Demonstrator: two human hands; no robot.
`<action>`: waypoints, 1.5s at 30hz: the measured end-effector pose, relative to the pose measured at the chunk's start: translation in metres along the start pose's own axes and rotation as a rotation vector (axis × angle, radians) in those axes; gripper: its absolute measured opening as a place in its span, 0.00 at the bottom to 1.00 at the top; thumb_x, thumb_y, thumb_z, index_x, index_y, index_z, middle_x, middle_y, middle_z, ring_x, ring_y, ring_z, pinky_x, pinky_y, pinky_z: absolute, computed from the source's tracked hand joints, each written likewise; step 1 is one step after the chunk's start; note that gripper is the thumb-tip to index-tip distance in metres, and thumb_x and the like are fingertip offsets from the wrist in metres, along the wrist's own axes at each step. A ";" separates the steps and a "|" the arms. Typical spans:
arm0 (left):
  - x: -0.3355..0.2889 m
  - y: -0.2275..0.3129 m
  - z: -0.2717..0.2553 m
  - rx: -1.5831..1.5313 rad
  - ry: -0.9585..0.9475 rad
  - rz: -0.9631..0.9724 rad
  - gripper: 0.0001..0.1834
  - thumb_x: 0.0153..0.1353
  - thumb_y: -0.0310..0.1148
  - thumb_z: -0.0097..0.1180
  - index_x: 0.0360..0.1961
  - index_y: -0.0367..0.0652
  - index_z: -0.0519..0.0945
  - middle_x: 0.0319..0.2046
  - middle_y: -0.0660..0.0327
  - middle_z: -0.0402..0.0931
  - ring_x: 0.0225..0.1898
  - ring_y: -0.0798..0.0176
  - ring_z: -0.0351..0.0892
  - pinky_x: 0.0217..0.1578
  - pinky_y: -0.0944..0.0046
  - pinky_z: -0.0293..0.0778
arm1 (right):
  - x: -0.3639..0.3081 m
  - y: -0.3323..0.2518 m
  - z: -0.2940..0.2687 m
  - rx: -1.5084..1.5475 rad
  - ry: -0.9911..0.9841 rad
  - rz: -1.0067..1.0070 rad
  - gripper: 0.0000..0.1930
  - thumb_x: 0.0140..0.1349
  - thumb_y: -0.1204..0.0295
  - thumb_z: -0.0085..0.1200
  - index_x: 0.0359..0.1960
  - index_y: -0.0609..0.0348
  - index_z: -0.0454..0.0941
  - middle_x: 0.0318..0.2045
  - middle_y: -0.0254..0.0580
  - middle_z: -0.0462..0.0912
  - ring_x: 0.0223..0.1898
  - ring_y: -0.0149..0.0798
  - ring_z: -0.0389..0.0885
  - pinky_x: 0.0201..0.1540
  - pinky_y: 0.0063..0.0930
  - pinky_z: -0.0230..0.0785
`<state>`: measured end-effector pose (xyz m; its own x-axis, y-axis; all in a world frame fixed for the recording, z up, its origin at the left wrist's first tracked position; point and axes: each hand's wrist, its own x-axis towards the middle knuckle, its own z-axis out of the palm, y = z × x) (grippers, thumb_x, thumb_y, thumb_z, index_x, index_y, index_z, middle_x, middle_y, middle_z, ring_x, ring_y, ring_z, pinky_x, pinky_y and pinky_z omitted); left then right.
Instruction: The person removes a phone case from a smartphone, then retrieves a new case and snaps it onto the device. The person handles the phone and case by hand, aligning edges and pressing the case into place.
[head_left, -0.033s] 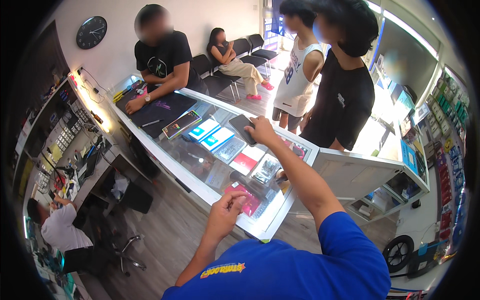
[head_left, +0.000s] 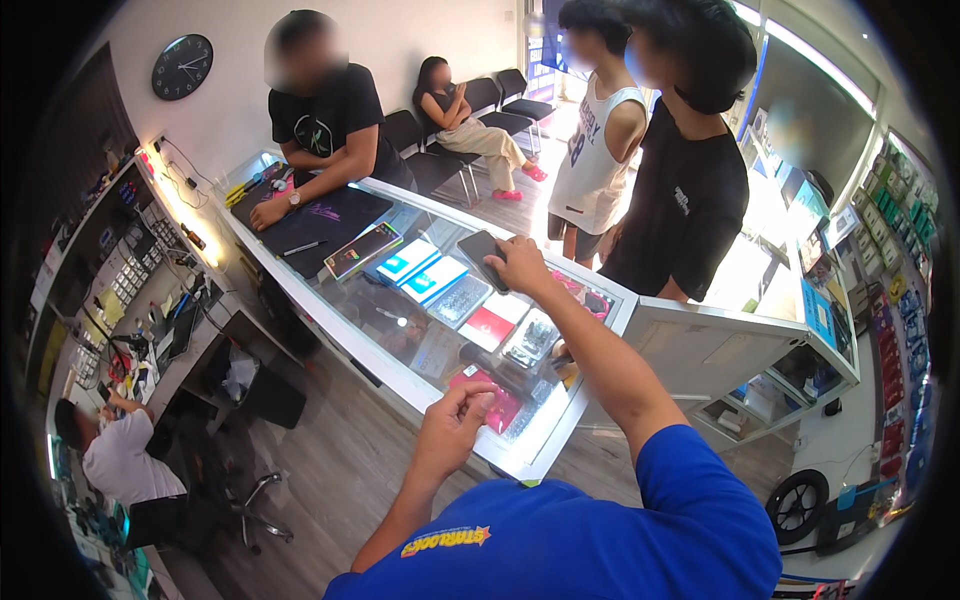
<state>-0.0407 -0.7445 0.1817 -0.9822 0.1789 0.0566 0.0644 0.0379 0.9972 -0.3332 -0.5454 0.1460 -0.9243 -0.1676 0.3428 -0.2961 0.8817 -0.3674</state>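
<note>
The right hand [head_left: 510, 263] is closed about the right edge of a black-screened smartphone [head_left: 481, 250], thumb on one side and fingers on the other. The smartphone is over the far half of the glass-topped display table [head_left: 560, 432], screen facing up; whether it lies flat on the glass or is slightly raised, I cannot tell. The left hand [head_left: 452, 425] is half open above the table's near edge, fingers loosely curled toward the thumb, with nothing visible in its hold. Just beyond it is a pink box [head_left: 503, 411], partly hidden. Farther up the table come a red-and-white box [head_left: 493, 321], a grey patterned box [head_left: 460, 300] and blue-and-white boxes [head_left: 433, 279]. Left of these are a narrow box with a colourful front [head_left: 362, 250], a pen [head_left: 303, 247] and a dark mat [head_left: 325, 211]. A person in a black T-shirt [head_left: 350, 105], wearing a wristwatch [head_left: 295, 198], leans at the table's far left end; two more people stand across from the smartphone
</note>
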 end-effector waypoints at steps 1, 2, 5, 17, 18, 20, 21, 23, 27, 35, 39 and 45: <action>0.003 -0.001 0.003 0.043 0.009 0.038 0.15 0.76 0.38 0.59 0.55 0.40 0.84 0.32 0.67 0.80 0.34 0.72 0.76 0.40 0.69 0.73 | -0.003 -0.005 0.001 0.030 -0.035 -0.028 0.35 0.68 0.44 0.59 0.66 0.60 0.78 0.58 0.63 0.78 0.64 0.60 0.71 0.65 0.50 0.66; 0.007 -0.003 0.004 0.086 0.016 0.076 0.15 0.75 0.38 0.59 0.54 0.39 0.85 0.34 0.66 0.81 0.34 0.71 0.77 0.40 0.68 0.74 | -0.008 -0.008 0.002 0.011 -0.051 -0.026 0.38 0.67 0.43 0.59 0.68 0.61 0.75 0.59 0.63 0.78 0.64 0.60 0.72 0.66 0.50 0.66; 0.017 -0.015 0.006 0.171 -0.009 0.118 0.14 0.73 0.37 0.61 0.52 0.39 0.85 0.37 0.59 0.87 0.38 0.67 0.84 0.43 0.65 0.79 | -0.029 -0.041 -0.018 -0.077 -0.145 -0.038 0.47 0.67 0.40 0.57 0.77 0.63 0.61 0.65 0.62 0.74 0.65 0.62 0.71 0.70 0.52 0.63; 0.031 -0.011 0.012 0.442 -0.120 0.181 0.15 0.72 0.41 0.60 0.52 0.44 0.86 0.40 0.54 0.86 0.41 0.58 0.86 0.44 0.60 0.79 | -0.007 -0.016 0.001 0.022 -0.168 -0.271 0.46 0.66 0.50 0.62 0.80 0.57 0.56 0.77 0.64 0.60 0.78 0.65 0.56 0.80 0.54 0.48; 0.031 -0.016 0.010 0.331 -0.084 0.144 0.15 0.74 0.40 0.59 0.53 0.43 0.85 0.40 0.56 0.86 0.41 0.60 0.85 0.44 0.61 0.79 | -0.007 -0.033 -0.006 -0.006 -0.130 -0.291 0.46 0.65 0.50 0.62 0.79 0.57 0.56 0.76 0.64 0.60 0.78 0.64 0.56 0.80 0.54 0.48; 0.031 -0.031 0.014 0.088 -0.029 0.076 0.13 0.76 0.38 0.56 0.53 0.42 0.85 0.41 0.58 0.85 0.41 0.64 0.84 0.45 0.63 0.78 | -0.018 -0.069 -0.014 0.198 0.023 -0.472 0.44 0.63 0.50 0.66 0.75 0.60 0.63 0.74 0.63 0.64 0.76 0.63 0.61 0.78 0.53 0.53; 0.035 -0.030 0.014 0.011 0.029 0.137 0.13 0.77 0.37 0.55 0.53 0.41 0.84 0.41 0.59 0.85 0.41 0.66 0.83 0.45 0.63 0.78 | -0.023 -0.086 -0.016 0.243 0.109 -0.572 0.42 0.63 0.52 0.66 0.74 0.59 0.66 0.72 0.62 0.67 0.73 0.62 0.64 0.75 0.53 0.57; 0.043 -0.024 -0.001 -0.124 0.172 0.248 0.13 0.79 0.35 0.52 0.53 0.39 0.83 0.41 0.61 0.83 0.41 0.69 0.80 0.45 0.65 0.77 | -0.041 -0.132 -0.024 0.422 0.150 -0.662 0.31 0.64 0.56 0.65 0.64 0.59 0.75 0.62 0.57 0.76 0.64 0.59 0.74 0.67 0.48 0.67; 0.051 0.025 -0.028 -0.001 0.191 0.400 0.14 0.79 0.37 0.53 0.49 0.38 0.84 0.42 0.61 0.82 0.41 0.71 0.78 0.45 0.65 0.76 | -0.079 -0.135 -0.002 0.599 0.057 -0.756 0.13 0.63 0.62 0.64 0.38 0.58 0.81 0.39 0.46 0.83 0.44 0.53 0.82 0.46 0.44 0.76; 0.102 -0.052 -0.067 -0.047 0.387 0.362 0.14 0.80 0.37 0.53 0.44 0.38 0.83 0.29 0.70 0.75 0.31 0.78 0.69 0.33 0.74 0.67 | -0.094 -0.128 -0.001 0.438 -0.129 -0.660 0.11 0.59 0.65 0.62 0.22 0.54 0.79 0.22 0.43 0.81 0.27 0.52 0.82 0.31 0.45 0.74; 0.098 -0.049 -0.070 -0.246 0.352 0.229 0.15 0.80 0.39 0.52 0.44 0.37 0.83 0.26 0.73 0.68 0.30 0.79 0.65 0.34 0.75 0.65 | -0.098 -0.128 -0.002 0.569 -0.145 -0.667 0.13 0.59 0.63 0.65 0.21 0.54 0.79 0.20 0.43 0.80 0.25 0.50 0.82 0.29 0.43 0.72; 0.100 -0.058 -0.080 -0.209 0.380 0.216 0.18 0.80 0.41 0.50 0.45 0.36 0.83 0.26 0.72 0.68 0.29 0.78 0.65 0.32 0.73 0.65 | -0.098 -0.132 -0.010 0.636 -0.143 -0.648 0.14 0.63 0.59 0.65 0.25 0.54 0.80 0.19 0.42 0.79 0.22 0.47 0.79 0.28 0.41 0.69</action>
<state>-0.1568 -0.8076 0.1330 -0.9476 -0.2122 0.2387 0.2757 -0.1663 0.9468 -0.2013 -0.6413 0.1697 -0.5401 -0.6343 0.5532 -0.8042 0.1951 -0.5615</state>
